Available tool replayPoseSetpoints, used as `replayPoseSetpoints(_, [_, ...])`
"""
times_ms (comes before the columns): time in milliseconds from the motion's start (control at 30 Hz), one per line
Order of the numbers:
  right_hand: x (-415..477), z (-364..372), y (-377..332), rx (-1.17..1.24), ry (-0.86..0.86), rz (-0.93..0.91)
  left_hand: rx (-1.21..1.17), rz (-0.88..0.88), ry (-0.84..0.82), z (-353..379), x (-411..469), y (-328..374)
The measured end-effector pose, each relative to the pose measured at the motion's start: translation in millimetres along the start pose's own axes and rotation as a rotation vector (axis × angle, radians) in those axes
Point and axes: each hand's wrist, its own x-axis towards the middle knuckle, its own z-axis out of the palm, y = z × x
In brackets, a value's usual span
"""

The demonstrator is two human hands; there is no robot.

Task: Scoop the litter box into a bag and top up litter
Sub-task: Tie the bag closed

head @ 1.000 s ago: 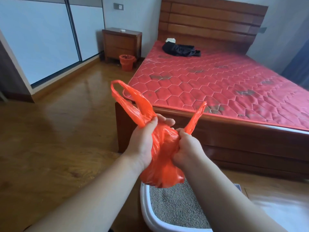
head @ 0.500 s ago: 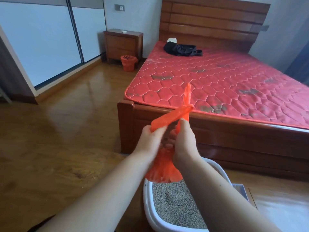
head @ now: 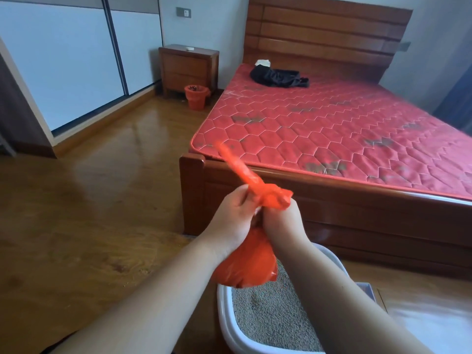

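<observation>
An orange plastic bag hangs bunched and full between my hands, above the near end of the litter box. My left hand grips the bag's neck, with one handle strip sticking up and to the left, blurred. My right hand is closed on the other handle, which is folded over its knuckles. The white litter box sits on the floor at the bottom, with grey-brown litter in it. My forearms hide part of the box.
A wooden bed frame with a red mattress stands right behind the box. An orange waste bin and a wooden nightstand are at the back. Wooden floor spreads to the left. Black clothing lies on the mattress.
The bag's two handles, spread apart a second ago, have been drawn together and crossed at the neck. One handle now points up and left; the other is wrapped over my right hand.
</observation>
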Motion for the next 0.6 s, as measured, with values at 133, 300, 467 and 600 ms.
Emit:
replayPoseSetpoints(133, [0,3,-2,-0.103,0.079,-0.13,-0.052,-0.133,-0.048,-3,-1,9])
replayPoseSetpoints(300, [-8,8,-9,-0.015,-0.023,-0.147,-0.088,-0.342,-0.072,-15,-1,10])
replayPoseSetpoints(467, [-11,7,-9,0.153,-0.226,-0.133,-0.218,-0.444,0.004,-20,1,15])
replayPoseSetpoints(600, [-17,9,-12,0.471,-0.391,-0.126,-0.31,-0.519,0.096,-24,3,16])
